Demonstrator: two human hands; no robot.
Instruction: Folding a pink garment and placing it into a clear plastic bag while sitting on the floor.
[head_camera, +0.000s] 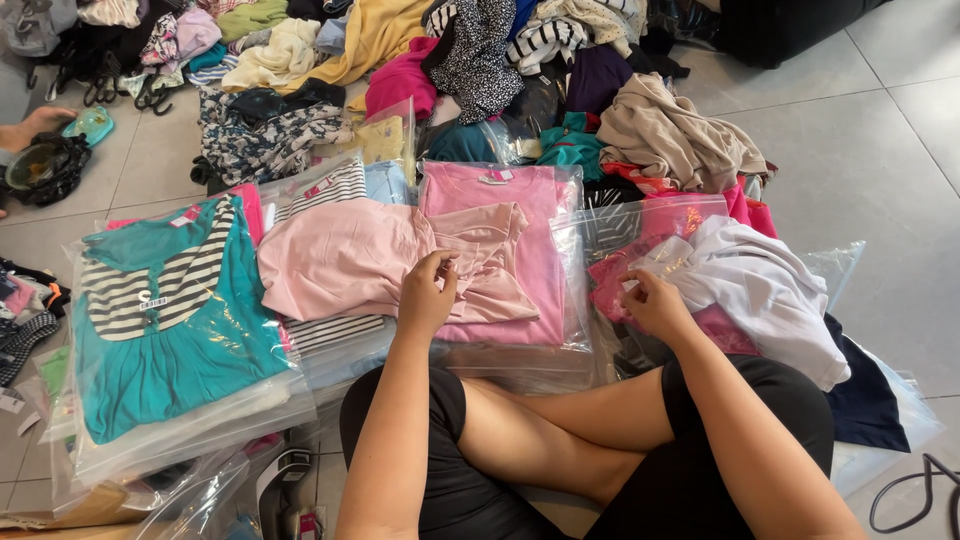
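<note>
Left hand (428, 292) pinches the unbagged pale pink top (350, 260), right hand (655, 303) grips a small tag beside the white garment (765, 290); several bagged garments (170, 330) lie packed, the far pile of loose clothes (420, 60) remains.

seated cross-legged at the bottom of the frame, bare knees folded, both forearms reaching up toward the middle. left hand (428, 292) just left of centre, wrist bent, fingers (441, 262) curled inward and pinched together at the tips. right hand (655, 303) right of centre, a little lower, knuckles up, fingers curled and loosely closed, well apart from the left.
</note>
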